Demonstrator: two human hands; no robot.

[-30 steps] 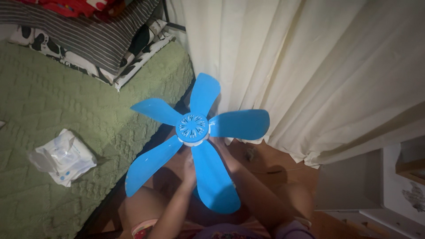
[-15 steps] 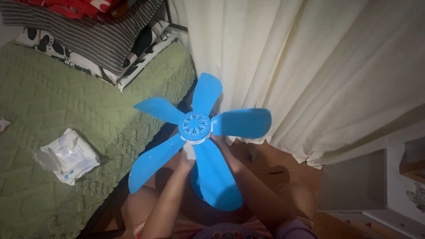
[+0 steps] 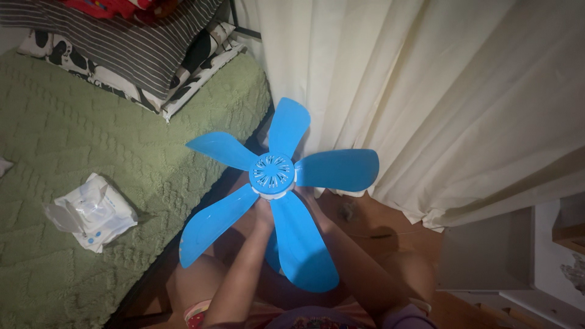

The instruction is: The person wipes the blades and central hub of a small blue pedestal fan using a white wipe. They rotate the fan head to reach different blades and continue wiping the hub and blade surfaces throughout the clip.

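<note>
I hold up a blue five-bladed fan (image 3: pixel 273 173) with a round vented hub and a white underside. My left hand (image 3: pixel 262 212) grips the fan from below, just under the hub between two lower blades. My right hand (image 3: pixel 309 199) also reaches under the hub on the right side, mostly hidden by a blade. Both forearms rise from the bottom of the view.
A bed with a green textured cover (image 3: pixel 73 158) lies to the left, with a white pack of wipes (image 3: pixel 91 211) on it and striped and patterned pillows (image 3: pixel 140 55) at the head. A cream curtain (image 3: pixel 439 97) hangs behind. Grey-white furniture (image 3: pixel 518 256) stands at right on a wooden floor.
The fan has shifted slightly up and to the right, with its blades turned a little. My hands stay under the hub.
</note>
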